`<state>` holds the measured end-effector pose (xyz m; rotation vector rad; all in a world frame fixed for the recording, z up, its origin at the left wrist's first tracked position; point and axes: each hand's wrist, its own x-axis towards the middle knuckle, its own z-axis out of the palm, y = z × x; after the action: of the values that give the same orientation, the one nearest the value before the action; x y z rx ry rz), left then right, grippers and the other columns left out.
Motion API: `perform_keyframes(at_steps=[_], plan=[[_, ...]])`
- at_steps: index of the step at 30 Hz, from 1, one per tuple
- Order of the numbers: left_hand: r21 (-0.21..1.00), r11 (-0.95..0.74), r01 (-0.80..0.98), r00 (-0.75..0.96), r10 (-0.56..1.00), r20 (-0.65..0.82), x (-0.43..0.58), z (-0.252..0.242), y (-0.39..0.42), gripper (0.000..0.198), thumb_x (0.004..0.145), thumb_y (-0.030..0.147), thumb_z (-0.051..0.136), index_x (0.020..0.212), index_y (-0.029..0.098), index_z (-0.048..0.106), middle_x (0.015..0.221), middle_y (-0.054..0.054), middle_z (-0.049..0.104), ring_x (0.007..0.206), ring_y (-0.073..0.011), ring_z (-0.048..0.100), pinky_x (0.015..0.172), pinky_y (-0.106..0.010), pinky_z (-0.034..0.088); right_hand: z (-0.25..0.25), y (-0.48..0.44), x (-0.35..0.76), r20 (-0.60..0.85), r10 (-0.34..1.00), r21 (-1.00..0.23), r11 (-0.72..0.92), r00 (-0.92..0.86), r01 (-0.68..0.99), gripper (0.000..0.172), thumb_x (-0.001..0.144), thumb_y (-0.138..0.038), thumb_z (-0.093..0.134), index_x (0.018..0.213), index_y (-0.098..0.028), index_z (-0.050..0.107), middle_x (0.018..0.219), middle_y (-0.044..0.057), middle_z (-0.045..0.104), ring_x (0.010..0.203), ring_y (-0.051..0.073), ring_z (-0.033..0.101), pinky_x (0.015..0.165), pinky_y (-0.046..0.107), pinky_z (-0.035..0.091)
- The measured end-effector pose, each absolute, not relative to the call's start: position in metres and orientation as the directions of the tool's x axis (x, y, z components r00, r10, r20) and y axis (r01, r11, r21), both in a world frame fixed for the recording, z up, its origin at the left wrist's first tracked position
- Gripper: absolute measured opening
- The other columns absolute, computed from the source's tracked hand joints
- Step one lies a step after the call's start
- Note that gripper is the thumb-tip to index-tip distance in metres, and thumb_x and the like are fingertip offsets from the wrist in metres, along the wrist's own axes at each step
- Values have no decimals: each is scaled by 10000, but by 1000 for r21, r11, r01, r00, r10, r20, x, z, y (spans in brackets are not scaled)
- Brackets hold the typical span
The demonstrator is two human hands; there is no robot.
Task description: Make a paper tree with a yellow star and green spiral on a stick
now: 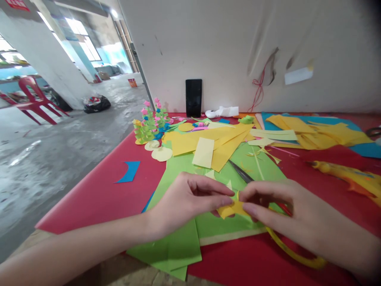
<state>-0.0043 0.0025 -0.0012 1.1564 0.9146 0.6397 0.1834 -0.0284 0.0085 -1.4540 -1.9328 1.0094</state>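
Observation:
Between my two hands is a small piece of yellow paper (233, 208), bent or curled at its upper edge. My left hand (190, 196) pinches its left side between thumb and fingers. At its right side, the thumb and forefinger of my right hand (272, 202) are closed on it. Under my right hand lies a pair of scissors (242, 172); the dark blades point up and left, a yellow handle loop shows below, and the middle is hidden. Green paper sheets (184, 190) lie beneath both hands.
Yellow sheets (190, 141) and a pale yellow rectangle (203, 152) lie beyond my hands. Paper plants with pink stars (149, 123) stand at back left. A phone (193, 97) leans on the wall. A yellow glue gun (348, 174) lies right, a blue scrap (129, 172) left.

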Motion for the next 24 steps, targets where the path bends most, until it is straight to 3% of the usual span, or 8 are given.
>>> perform_keyframes(at_steps=[8,13,17,24], plan=[[950,298,89,567,770,-294,-3,-5,-1,146,687,198,706,824,153,686,685,-8,715,642,-100,660,623,-168,497,8,-31,180,-97,936,-745,158,-339,648,188,783,-295,528,652,-203,626,612,-6,619,584,133,561,552,240,432],[972,138,190,573,788,-224,-5,-3,-2,140,713,214,680,843,164,699,685,0,691,635,-81,616,601,-148,464,6,-31,179,-54,933,-732,206,-357,650,203,782,-300,529,631,-210,630,604,7,621,571,141,555,536,257,426],[971,37,237,640,746,-185,-6,0,-5,158,738,219,649,883,173,692,680,-1,664,610,-85,579,594,-170,446,6,-32,181,-101,895,-738,226,-435,636,197,812,-320,515,700,-215,638,635,5,629,584,137,548,529,246,427],[939,285,194,591,730,-344,-3,2,-12,364,671,215,705,933,218,451,623,40,644,553,-94,585,520,-171,405,4,-33,184,-154,842,-805,196,-517,560,177,836,-282,489,782,-234,651,750,-15,661,681,134,586,569,214,444]])
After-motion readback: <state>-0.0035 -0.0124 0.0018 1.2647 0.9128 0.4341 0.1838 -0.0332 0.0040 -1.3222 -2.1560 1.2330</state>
